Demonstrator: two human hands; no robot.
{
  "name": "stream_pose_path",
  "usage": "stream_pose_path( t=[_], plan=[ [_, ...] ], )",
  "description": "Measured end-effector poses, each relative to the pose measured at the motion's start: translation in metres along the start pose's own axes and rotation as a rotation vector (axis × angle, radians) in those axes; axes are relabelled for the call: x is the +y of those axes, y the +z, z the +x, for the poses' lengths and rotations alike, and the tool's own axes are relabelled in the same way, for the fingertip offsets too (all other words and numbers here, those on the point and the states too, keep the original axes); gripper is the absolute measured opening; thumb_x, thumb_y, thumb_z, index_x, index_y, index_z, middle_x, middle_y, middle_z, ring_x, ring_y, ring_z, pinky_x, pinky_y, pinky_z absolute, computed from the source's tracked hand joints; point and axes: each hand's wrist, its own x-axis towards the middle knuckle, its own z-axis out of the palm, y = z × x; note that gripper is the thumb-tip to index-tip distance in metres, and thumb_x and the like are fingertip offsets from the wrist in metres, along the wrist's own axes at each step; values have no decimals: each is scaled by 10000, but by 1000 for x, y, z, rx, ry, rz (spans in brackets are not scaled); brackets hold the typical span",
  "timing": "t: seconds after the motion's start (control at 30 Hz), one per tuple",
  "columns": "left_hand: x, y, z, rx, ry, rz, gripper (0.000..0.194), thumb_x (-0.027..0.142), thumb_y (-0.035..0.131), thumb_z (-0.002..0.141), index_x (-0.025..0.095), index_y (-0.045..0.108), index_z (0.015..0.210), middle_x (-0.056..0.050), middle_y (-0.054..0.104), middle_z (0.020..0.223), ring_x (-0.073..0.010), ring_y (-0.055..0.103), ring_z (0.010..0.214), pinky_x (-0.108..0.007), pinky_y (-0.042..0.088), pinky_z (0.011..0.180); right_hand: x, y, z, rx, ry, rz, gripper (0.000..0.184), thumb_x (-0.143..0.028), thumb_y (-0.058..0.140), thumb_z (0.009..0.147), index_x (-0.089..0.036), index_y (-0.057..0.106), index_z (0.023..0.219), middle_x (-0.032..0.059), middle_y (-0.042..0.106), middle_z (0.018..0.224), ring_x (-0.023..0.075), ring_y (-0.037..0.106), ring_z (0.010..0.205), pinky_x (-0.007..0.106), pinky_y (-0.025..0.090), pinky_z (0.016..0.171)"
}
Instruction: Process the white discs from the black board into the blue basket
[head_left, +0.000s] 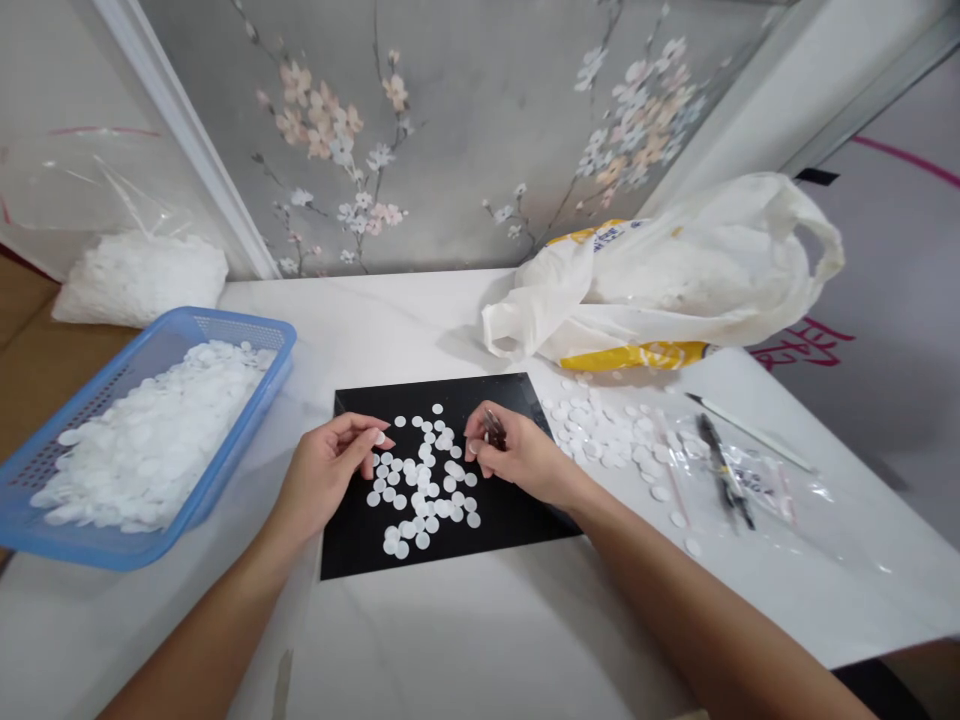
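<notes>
Many small white round discs (422, 478) lie scattered, some overlapping, on a black mat (517, 520). Over the mat's left edge, my left hand (334, 465) pinches one white disc (380, 437) between thumb and fingertips. At the right side of the scattered discs, my right hand (517, 455) is closed, fingers curled around a slim dark metal tool (493, 428) that looks like tweezers. A pale spot shows at its thumb tip; whether that is a disc or the nail I cannot tell.
On the left stands a blue basket (281, 345) heaped with white discs, with a filled clear bag (142, 275) behind. At right are loose discs (600, 430), a white plastic bag (675, 270), a black pen-like tool (725, 470), a white stick (750, 432) and clear plastic bags (817, 515).
</notes>
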Motion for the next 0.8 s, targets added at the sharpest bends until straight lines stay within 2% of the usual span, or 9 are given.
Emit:
stream_pose_path(
  t=[0.07,0.17,0.27,0.33,0.43,0.53,0.67,0.73,0.8],
  plan=[
    [2,0,0,-8,-62,-142,207,373,587,816,184,631,889,-19,642,669,-140,586,632,-234,400,530,1,-2,1,-9,49,85,71,-236,529,779,-184,513,824,-21,573,676,86,487,503,197,331,438],
    [7,1,1,-34,-152,-318,236,393,606,809,162,617,856,-60,678,801,-110,562,605,-206,342,471,1,-6,5,15,59,81,142,-298,588,777,-178,516,753,-48,501,579,78,437,485,195,322,446],
    [10,3,3,-98,-212,-408,287,431,591,821,151,620,877,-79,686,832,-147,618,703,-230,417,552,-1,-9,11,50,-11,-22,80,-248,528,817,-177,564,812,-36,537,659,80,471,526,211,375,516],
    [10,4,4,-129,-234,-436,305,438,592,816,145,624,895,-91,692,860,-183,648,777,-266,461,630,-4,-9,16,58,-49,-131,112,-215,493,833,-181,597,855,-24,567,713,88,492,560,225,392,560],
    [11,8,5,-144,-249,-428,318,442,606,800,142,625,903,-105,694,894,-219,661,843,-309,483,702,-11,-5,24,53,-89,-307,61,-233,587,796,-181,615,788,-22,576,683,106,494,600,235,376,591],
    [15,10,7,-144,-230,-382,288,436,612,794,153,612,845,-88,681,887,-194,647,810,-294,482,683,-16,2,29,25,-107,-368,61,-202,645,747,-178,594,722,-34,544,633,105,478,592,229,356,581],
    [23,8,15,-96,-143,-219,167,310,649,751,172,560,782,-10,606,745,-124,572,670,-228,421,572,-15,2,29,-46,-129,-333,77,-176,611,740,-186,541,710,-51,514,622,95,454,563,214,344,545],
    [23,6,23,-93,-92,-71,120,269,583,771,183,562,851,9,568,715,-127,548,645,-236,399,551,-13,-3,27,-76,-130,-305,76,-168,590,735,-191,519,717,-57,508,623,93,453,548,211,343,532],
    [20,6,31,-104,1,180,131,269,511,807,197,567,901,22,534,693,-138,525,633,-259,390,564,-13,-10,27,-92,-123,-257,72,-143,562,732,-194,513,745,-61,514,633,90,473,534,211,358,534]
  ],
)
